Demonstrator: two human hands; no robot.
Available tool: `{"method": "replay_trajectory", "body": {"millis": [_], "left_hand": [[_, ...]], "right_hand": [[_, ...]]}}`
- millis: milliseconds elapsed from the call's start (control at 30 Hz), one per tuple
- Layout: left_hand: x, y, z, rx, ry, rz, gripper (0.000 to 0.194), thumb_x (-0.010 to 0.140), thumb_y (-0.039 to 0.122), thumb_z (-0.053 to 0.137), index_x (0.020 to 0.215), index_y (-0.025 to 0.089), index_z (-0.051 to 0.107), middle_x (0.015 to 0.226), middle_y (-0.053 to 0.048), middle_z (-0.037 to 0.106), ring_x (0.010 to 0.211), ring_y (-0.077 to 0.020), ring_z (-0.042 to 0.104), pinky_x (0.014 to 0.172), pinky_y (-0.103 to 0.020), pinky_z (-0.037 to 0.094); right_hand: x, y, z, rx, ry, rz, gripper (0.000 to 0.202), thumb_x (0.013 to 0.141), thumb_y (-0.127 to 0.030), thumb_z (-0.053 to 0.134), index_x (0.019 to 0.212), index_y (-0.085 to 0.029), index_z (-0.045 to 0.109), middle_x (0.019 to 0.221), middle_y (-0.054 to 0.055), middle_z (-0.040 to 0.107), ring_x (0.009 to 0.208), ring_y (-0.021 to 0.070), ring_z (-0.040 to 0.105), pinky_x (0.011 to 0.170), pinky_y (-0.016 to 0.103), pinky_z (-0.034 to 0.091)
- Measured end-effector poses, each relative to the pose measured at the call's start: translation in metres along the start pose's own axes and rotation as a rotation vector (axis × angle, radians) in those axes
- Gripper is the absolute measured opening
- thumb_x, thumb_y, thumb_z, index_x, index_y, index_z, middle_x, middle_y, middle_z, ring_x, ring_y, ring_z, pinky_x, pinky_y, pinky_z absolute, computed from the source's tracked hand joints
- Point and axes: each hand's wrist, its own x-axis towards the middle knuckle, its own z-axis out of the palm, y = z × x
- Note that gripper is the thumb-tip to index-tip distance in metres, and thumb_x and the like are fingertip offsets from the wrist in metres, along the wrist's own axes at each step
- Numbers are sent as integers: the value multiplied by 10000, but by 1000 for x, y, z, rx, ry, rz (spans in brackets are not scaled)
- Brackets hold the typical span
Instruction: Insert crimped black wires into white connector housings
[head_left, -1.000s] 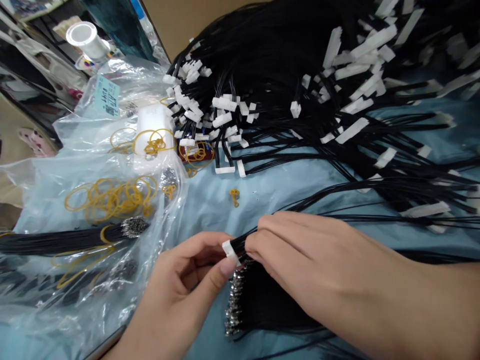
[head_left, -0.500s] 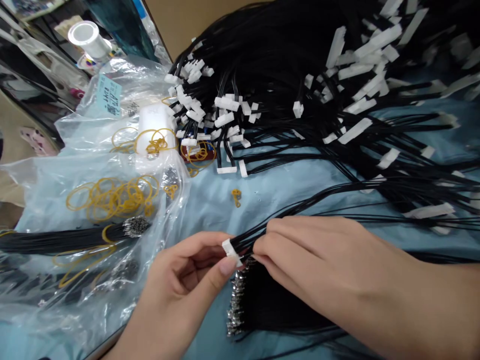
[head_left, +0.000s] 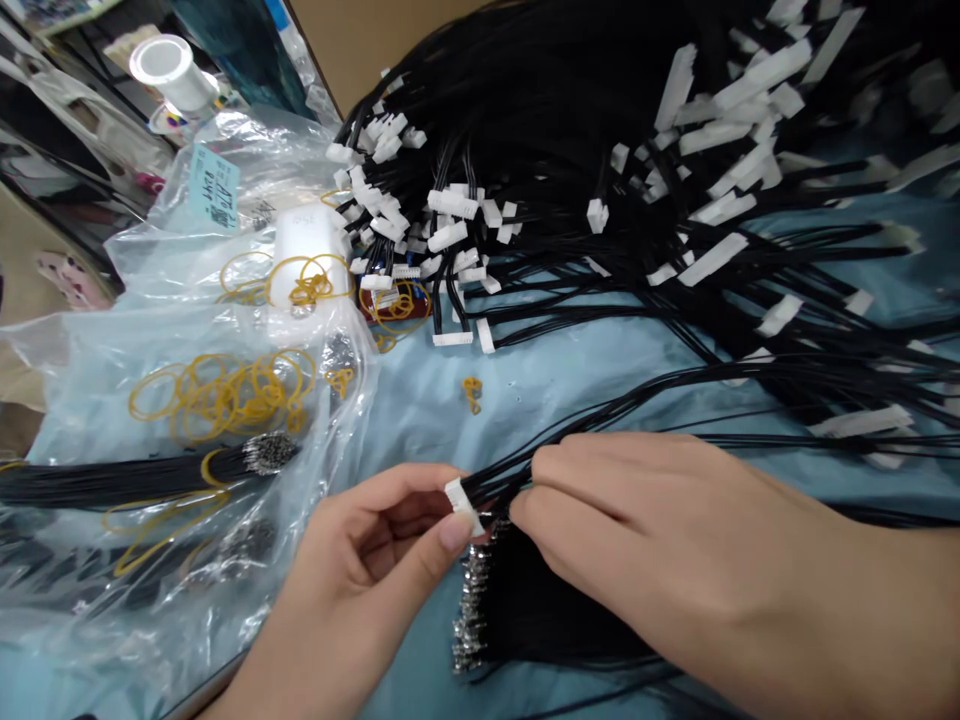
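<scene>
Between thumb and fingers, my left hand (head_left: pixel 375 570) grips a white connector (head_left: pixel 464 507) with several black wires running out to the right. Close beside it, my right hand (head_left: pixel 645 540) is closed at the wires (head_left: pixel 495 475) behind the connector, its fingertips near a thin wire with a metal end. What exactly those fingertips pinch is partly hidden. Below both hands lies a bundle of black wires (head_left: pixel 555 610) with silver metal terminals (head_left: pixel 470 610) at its left end.
Black cables (head_left: pixel 525 120) with white connectors pile up at the back. On the left, a clear plastic bag (head_left: pixel 172 330) bears yellow rubber bands (head_left: pixel 232 395), beside another wire bundle (head_left: pixel 135 480). A white spool (head_left: pixel 172 72) stands at the back left, and a small yellow clump (head_left: pixel 472 393) lies mid-cloth.
My right hand has shifted very slightly, its fingers a little further from the connector. My left hand keeps its grip on the connector.
</scene>
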Motion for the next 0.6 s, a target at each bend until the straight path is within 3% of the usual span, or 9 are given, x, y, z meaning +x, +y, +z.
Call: {"method": "replay_trajectory", "body": {"millis": [300, 600], "left_hand": [[2, 5, 3, 31, -6, 43, 136, 629, 184, 766, 744, 258, 756, 693, 27, 785, 640, -111, 731, 572, -65, 544], [3, 6, 5, 32, -46, 110, 122, 687, 190, 735, 765, 279, 766, 735, 30, 795, 667, -111, 739, 599, -77, 558]], "right_hand": [[-2, -1, 5, -45, -8, -14, 242, 732, -18, 409, 720, -154, 610, 657, 28, 594, 557, 181, 539, 486, 309, 459], [-2, -1, 6, -1, 80, -92, 308, 838, -11, 358, 791, -97, 650, 705, 63, 621, 611, 184, 541, 551, 317, 479]]}}
